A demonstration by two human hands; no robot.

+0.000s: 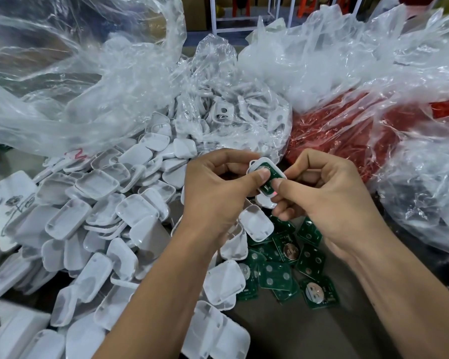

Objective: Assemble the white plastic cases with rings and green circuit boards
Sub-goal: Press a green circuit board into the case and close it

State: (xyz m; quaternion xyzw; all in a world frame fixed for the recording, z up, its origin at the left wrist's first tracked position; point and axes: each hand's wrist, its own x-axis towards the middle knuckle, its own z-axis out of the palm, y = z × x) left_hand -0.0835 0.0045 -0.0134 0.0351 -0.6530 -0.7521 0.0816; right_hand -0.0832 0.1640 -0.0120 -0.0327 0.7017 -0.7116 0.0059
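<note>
Both hands meet at the centre of the head view around one white plastic case [276, 170] with a green circuit board [269, 180] seated in it. My left hand [218, 190] grips the case, its thumb pressing on the board. My right hand [329, 200] pinches the case's right end, thumb on the board's lower edge. A second white case half [263, 200] peeks out just under the held one. Loose white case halves [99, 203] lie heaped to the left. Green circuit boards [288, 265] are scattered below the hands.
A clear bag of white ringed parts [228, 112] sits behind the hands. Crumpled clear plastic bags [75, 81] fill the back and right, one over red material [347, 130]. White boxes [8, 203] stand at the left edge. Bare dark tabletop [296, 332] lies between my forearms.
</note>
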